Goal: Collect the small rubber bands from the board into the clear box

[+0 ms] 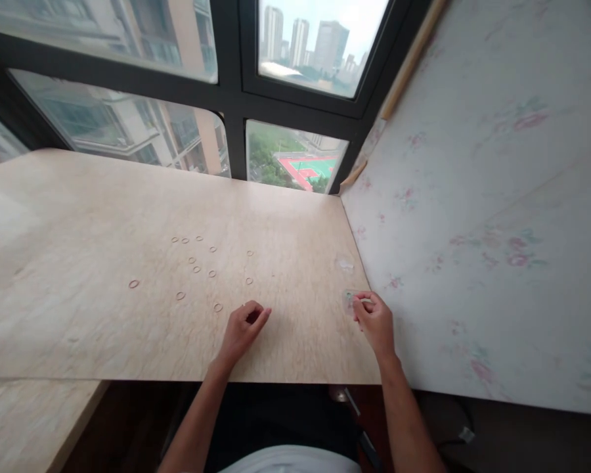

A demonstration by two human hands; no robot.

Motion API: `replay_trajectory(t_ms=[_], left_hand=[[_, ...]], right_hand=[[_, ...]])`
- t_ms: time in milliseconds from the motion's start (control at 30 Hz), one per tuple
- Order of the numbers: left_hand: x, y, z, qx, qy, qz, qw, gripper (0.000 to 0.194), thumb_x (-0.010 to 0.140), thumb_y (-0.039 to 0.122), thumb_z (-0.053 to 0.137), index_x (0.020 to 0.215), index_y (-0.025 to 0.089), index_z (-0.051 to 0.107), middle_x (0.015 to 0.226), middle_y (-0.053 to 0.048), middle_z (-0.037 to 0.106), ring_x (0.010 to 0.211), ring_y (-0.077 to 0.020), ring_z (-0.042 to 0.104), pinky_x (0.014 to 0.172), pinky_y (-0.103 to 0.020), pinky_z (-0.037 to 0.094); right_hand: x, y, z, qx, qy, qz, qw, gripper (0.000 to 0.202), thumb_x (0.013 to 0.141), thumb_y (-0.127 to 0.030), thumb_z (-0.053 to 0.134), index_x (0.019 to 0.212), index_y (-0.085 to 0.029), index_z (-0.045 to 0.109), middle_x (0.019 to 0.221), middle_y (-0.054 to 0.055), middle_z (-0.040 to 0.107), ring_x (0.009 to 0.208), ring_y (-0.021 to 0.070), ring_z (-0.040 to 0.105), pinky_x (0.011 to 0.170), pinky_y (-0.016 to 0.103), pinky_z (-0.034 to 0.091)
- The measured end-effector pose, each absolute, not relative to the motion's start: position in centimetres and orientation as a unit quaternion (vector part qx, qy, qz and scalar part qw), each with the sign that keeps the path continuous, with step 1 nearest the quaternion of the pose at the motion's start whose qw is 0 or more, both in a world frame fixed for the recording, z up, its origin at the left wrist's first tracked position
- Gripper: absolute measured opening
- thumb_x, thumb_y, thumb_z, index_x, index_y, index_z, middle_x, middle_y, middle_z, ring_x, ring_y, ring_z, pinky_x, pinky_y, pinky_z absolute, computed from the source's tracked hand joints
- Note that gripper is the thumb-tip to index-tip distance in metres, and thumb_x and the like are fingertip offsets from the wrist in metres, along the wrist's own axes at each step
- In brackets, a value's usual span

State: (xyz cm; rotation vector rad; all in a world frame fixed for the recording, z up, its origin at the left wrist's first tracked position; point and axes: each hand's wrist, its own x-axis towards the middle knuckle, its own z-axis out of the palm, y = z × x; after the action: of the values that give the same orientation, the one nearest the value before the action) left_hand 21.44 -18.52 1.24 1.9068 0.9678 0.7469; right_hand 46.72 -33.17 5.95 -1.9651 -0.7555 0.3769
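My left hand (245,328) rests near the front edge of the marble-patterned sill, its fingers curled; whether anything small is between them is hidden. To its left and beyond it lie several thin tan rings, one of them (218,307) close to the hand. A darker reddish ring (134,284) sits farthest left. At the right, my right hand (374,318) has its fingers pinched together over a small clear plastic container (349,302), at its right side. Just beyond that lies another clear piece (345,264), perhaps a lid.
The marble-patterned sill (295,335) ends in a front edge near my body. A dark window frame (236,105) borders its back. On the right rises a flowered wall (473,263). A lower ledge (24,420) shows at bottom left.
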Motion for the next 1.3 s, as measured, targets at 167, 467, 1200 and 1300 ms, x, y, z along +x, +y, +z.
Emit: replay_trajectory(t_ms=[167,467,1200,1300], left_hand=[[21.5,-18.5,1.1,0.762,0.39,0.299,0.421,0.03,0.084,0.04,0.054,0.064,0.017,0.051,0.059,0.002,0.051,0.054,-0.0102,0.045,0.051,-0.021,0.035],[21.6,-18.4,1.3,0.755,0.399,0.302,0.424,0.033,0.084,0.043,0.054,0.063,0.017,0.05,0.058,0.002,0.049,0.055,-0.0107,0.044,0.052,-0.022,0.035],[3.5,-5.5,3.6,0.679,0.695,0.227,0.061,0.047,0.083,0.046,0.051,0.117,0.016,0.057,0.102,-0.011,0.063,0.083,-0.0226,0.06,0.08,-0.036,0.046],[2.1,-4.0,3.4,0.715,0.687,0.119,0.051,0.046,0.086,0.048,0.045,0.115,0.016,0.061,0.105,-0.013,0.061,0.096,-0.0266,0.06,0.082,-0.035,0.046]], right_hand=[[48.6,-35.2,5.6,-0.865,-0.349,0.054,0.356,0.027,0.082,-0.044,0.052,0.084,-0.019,0.061,0.047,-0.003,0.057,0.042,0.0131,0.053,0.047,0.022,0.035],[47.4,-35.3,5.3,-0.849,-0.401,0.065,0.339,0.033,0.086,-0.046,0.048,0.089,-0.019,0.067,0.047,-0.003,0.056,0.041,0.0126,0.053,0.048,0.022,0.037],[43.7,-34.8,-0.2,-0.774,-0.514,0.101,0.356,0.047,0.085,-0.057,0.046,0.09,-0.017,0.071,0.055,0.001,0.062,0.046,0.0135,0.057,0.047,0.021,0.043],[43.9,-34.8,-0.5,-0.777,-0.511,0.102,0.353,0.048,0.084,-0.057,0.046,0.09,-0.017,0.072,0.058,0.002,0.065,0.048,0.0145,0.06,0.048,0.021,0.045]])
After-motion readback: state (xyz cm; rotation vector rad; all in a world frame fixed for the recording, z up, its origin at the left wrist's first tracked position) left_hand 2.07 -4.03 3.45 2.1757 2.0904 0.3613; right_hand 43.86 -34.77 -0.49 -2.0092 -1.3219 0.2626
